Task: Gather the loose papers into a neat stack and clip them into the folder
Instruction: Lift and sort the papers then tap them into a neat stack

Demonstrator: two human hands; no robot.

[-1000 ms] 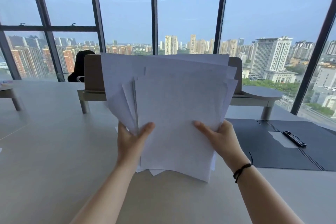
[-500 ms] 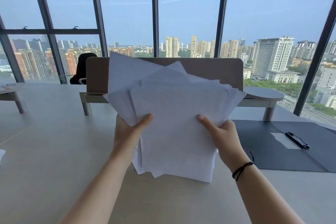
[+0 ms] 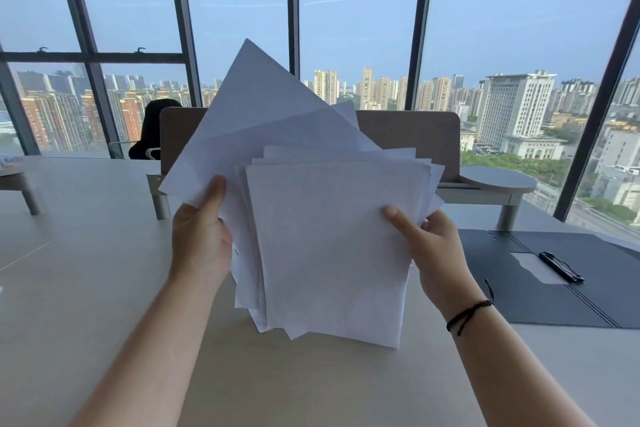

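Both hands, left (image 3: 202,239) and right (image 3: 434,250), grip clamped on papers (image 3: 329,246); I loosen and tap edges on bench (image 3: 86,288) beside folder (image 3: 554,288).

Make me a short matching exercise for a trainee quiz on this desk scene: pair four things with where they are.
Things:
1. papers
2. folder
3. black clip
4. wrist cord

Places:
A. on the open folder
B. on the right forearm
C. open on the table, to the right
D. held upright between both hands

Pairs: 1-D, 2-C, 3-A, 4-B
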